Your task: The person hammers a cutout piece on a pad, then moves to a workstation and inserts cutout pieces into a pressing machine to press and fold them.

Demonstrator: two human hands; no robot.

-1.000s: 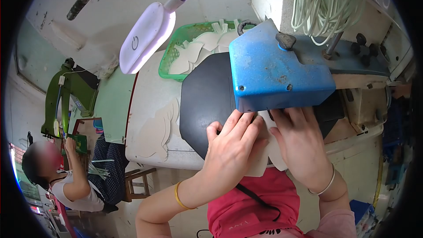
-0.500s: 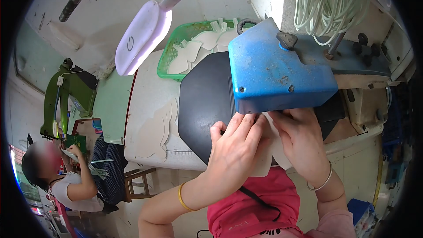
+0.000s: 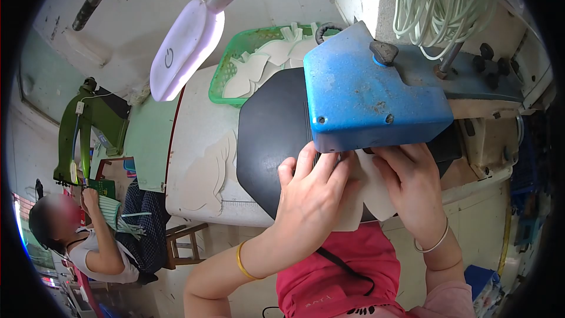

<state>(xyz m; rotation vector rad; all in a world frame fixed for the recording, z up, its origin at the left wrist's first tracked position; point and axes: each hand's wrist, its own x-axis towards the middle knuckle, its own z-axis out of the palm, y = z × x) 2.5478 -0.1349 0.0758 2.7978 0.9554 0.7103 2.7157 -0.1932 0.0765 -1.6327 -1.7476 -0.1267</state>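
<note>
Under the front edge of a blue machine head (image 3: 376,100), both hands work at a cream-white sheet piece (image 3: 374,191). My left hand (image 3: 315,194) lies over the left part of the piece, fingers bent, tips at the machine's lower edge. On the right side of the same piece is my right hand (image 3: 412,185), its fingers curled and their tips partly hidden beneath the blue head. A black plate (image 3: 273,135) extends left of the machine. Several flat cream pieces (image 3: 212,174) lie overlapping on the white table left of the plate.
A green basket (image 3: 220,76) of cream pieces stands behind the plate. A lilac lamp (image 3: 185,50) hangs at the upper left, and pale cords (image 3: 444,9) hang at the upper right. Another person (image 3: 103,250) sits at the far left beside a green machine (image 3: 76,132).
My right hand has shifted slightly right, with the right part of the cream piece. My left hand stays near the machine edge. The other person's hands and green-white strips have moved.
</note>
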